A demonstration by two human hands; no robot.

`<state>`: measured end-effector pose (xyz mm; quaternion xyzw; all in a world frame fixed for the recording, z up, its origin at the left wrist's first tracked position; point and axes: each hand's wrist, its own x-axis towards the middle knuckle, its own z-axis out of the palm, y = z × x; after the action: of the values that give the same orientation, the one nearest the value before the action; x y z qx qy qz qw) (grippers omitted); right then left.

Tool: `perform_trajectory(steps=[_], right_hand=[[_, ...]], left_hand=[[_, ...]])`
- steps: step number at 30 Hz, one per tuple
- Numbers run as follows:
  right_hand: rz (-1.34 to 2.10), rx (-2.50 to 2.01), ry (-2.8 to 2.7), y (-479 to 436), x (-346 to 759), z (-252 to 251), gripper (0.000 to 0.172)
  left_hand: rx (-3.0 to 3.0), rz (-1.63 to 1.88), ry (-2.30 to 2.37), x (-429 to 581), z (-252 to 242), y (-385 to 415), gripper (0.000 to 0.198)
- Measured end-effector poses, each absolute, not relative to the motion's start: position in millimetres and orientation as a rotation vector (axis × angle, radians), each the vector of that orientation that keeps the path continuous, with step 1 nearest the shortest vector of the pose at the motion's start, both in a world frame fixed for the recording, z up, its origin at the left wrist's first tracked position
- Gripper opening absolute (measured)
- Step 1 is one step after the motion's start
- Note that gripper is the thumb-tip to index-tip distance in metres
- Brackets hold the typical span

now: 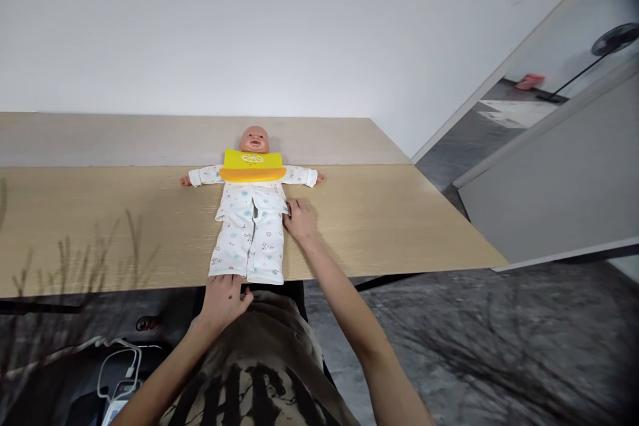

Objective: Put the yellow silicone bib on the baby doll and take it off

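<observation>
A baby doll [255,138] lies face up on the table, its arms spread to both sides. It wears a white printed shirt [237,198] and matching white trousers [267,249]. A yellow bib [253,161] with a citrus-slice print and an orange lower pocket covers its chest. My right hand [301,220] is at the doll's side, its fingers closed on the shirt's hem. At the table's near edge, my left hand [224,301] rests against the trouser cuff, thumb apart from the fingers; its fingertips are partly hidden.
The wooden table [379,213] ends in a slanting edge on the right, with a white wall [200,40] behind it. A black chair with white cables [120,359] stands at lower left. Beyond a doorway at right is a fan [614,38].
</observation>
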<state>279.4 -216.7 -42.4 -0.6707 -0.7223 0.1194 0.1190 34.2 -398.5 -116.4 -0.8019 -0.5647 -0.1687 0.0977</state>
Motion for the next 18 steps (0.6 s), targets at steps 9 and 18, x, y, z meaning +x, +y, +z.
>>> perform_trajectory(steps=[9, 18], right_hand=[[0.398, -1.929, -2.088, -216, 282, -50, 0.043], [0.447, -1.849, -2.050, -213, 289, -73, 0.041]], left_hand=[[-2.465, -0.462, -1.754, 32, -111, -397, 0.013], [-2.466, -0.577, -1.801, 43, -124, -408, 0.016]])
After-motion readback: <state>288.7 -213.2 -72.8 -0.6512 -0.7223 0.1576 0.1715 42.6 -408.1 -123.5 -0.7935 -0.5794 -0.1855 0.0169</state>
